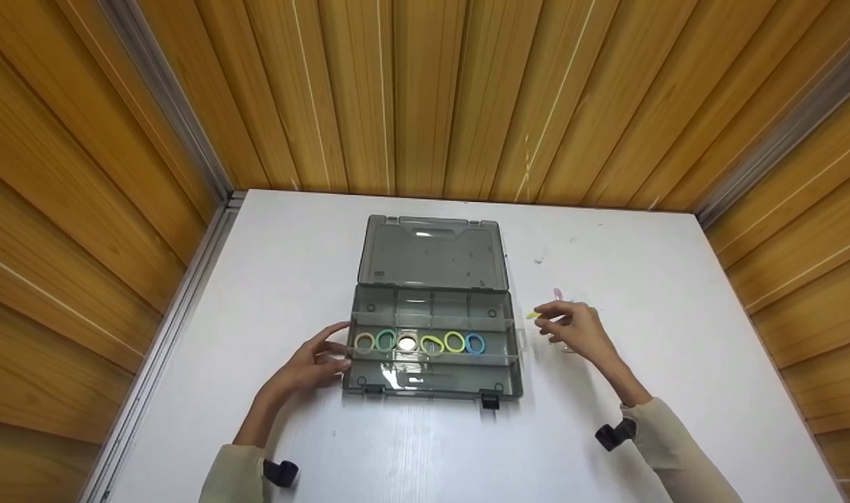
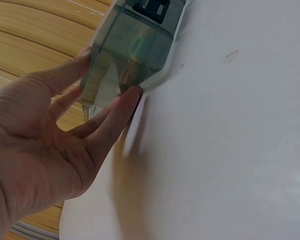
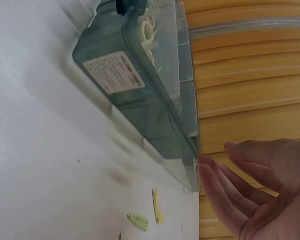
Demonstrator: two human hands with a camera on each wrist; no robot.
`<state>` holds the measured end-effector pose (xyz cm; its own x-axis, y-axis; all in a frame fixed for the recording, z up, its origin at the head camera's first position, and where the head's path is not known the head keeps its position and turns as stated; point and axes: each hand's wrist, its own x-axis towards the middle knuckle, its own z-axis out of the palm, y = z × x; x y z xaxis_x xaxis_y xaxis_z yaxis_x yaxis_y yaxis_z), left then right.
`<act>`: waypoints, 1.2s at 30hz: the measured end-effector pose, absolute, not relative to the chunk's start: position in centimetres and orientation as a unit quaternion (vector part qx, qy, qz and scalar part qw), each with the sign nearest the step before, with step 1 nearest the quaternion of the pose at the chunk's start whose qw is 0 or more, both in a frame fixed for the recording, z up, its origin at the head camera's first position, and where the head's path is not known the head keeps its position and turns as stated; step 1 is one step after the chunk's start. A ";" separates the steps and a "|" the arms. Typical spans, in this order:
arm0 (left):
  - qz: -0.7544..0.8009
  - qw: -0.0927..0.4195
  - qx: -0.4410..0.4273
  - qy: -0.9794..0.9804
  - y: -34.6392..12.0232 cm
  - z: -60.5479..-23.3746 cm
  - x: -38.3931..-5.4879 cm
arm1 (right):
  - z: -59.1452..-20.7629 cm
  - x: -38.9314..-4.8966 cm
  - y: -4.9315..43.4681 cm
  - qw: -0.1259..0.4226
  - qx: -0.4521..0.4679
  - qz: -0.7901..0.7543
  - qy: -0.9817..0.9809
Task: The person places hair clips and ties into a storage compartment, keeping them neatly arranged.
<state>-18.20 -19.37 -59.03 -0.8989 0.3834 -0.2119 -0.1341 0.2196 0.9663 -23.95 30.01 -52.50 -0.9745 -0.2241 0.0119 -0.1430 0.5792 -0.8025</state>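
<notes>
My left hand (image 1: 306, 367) rests its fingers and thumb against the left end of a grey translucent compartment box (image 1: 431, 378), steadying it; in the left wrist view the fingertips touch the end wall. Inside the long middle compartment stand several coloured hair ties in a row, among them a yellow one (image 1: 455, 341) and a blue one (image 1: 475, 344). To the right of the box hovers my right hand (image 1: 582, 335), thumb and fingers curved but apart, nothing visible between them in the right wrist view. A thin yellow piece (image 3: 157, 206) and a green piece (image 3: 138, 221) lie on the table below it.
The box's hinged lid (image 1: 435, 255) lies back, away from me. A pink piece (image 1: 558, 294) lies beyond the right hand. White table (image 1: 285, 265) surrounds the box, with wood-plank walls (image 1: 425, 105) behind and at both sides.
</notes>
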 end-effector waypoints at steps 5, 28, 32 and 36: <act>0.618 0.207 0.088 0.754 -19.4 -59.1 -18.2 | -53.5 -24.1 32.5 0.014 -0.079 -0.431 0.899; 0.613 0.204 0.075 0.760 -19.3 -58.9 -18.1 | -58.8 -25.6 34.2 -0.053 -0.242 -0.336 0.909; 0.619 0.208 0.068 0.755 -19.4 -59.1 -18.2 | -58.7 -25.5 34.3 -0.042 -0.228 -0.331 0.915; 0.624 0.213 0.066 0.749 -19.3 -59.3 -18.2 | -58.7 -25.4 34.4 -0.017 -0.200 -0.321 0.925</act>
